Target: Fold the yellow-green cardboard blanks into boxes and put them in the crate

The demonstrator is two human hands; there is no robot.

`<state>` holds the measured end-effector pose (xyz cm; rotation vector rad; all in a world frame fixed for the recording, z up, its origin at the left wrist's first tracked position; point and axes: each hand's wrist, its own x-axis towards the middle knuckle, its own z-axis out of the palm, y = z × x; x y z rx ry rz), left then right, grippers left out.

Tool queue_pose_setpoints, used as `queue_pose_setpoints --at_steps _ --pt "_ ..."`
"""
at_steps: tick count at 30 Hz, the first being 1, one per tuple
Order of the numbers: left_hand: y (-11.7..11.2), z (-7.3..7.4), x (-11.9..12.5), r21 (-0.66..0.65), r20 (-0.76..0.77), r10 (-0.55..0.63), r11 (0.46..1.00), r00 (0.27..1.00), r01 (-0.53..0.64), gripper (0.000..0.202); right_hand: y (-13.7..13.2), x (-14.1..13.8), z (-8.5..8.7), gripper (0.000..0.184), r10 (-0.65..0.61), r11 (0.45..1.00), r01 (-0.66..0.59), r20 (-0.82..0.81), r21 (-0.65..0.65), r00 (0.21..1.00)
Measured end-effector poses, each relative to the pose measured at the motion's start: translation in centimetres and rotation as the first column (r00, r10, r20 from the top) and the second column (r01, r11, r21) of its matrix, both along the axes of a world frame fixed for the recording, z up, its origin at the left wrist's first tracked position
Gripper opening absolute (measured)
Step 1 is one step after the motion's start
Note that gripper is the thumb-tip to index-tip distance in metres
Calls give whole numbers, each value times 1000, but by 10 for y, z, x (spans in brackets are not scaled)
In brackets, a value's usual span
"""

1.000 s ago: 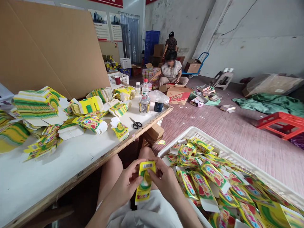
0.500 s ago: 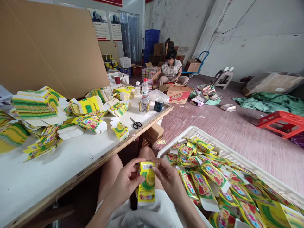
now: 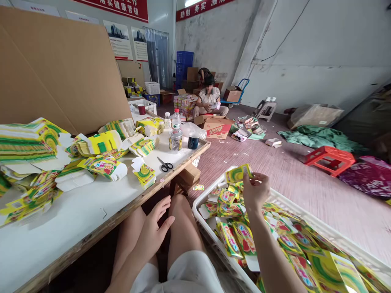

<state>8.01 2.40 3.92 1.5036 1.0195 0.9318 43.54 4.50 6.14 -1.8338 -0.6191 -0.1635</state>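
1. On the left banner (image 3: 122, 10): reads 落实健康营销 in white on red, below a line cropped by the top edge and ending in 工作.
2. On the right banner (image 3: 198, 12): reads 勤勉 务实 激情 in white on red, clipped at the last character.
3. On the posters (image 3: 119, 44): printed in rows too small to read.
4. On the carton (image 3: 217, 127): printed in bold white characters, too stylised to read surely.
5. On the boxes (image 3: 228, 238): lettered in bright colours, too blurred to spell out.
6. On the bottle (image 3: 176, 122): labelled too small to read.
7. On the purple bag (image 3: 365, 178): marked in white, illegible.

The small yellow box (image 3: 236, 173), printed with green — held roughly level, long side across — hangs above the white basket (image 3: 205, 228).
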Motion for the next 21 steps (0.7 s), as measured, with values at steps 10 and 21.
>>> queue_pose_setpoints --at_steps 10,21 --pt "4 -5 -7 21 -45 90 996 995 -89 49 77 73 -47 34 -25 958 6 -63 -288 998" --pt "59 -18 -39 407 -316 293 901 902 -151 39 75 88 -87 33 221 816 -206 -37 -540 975"
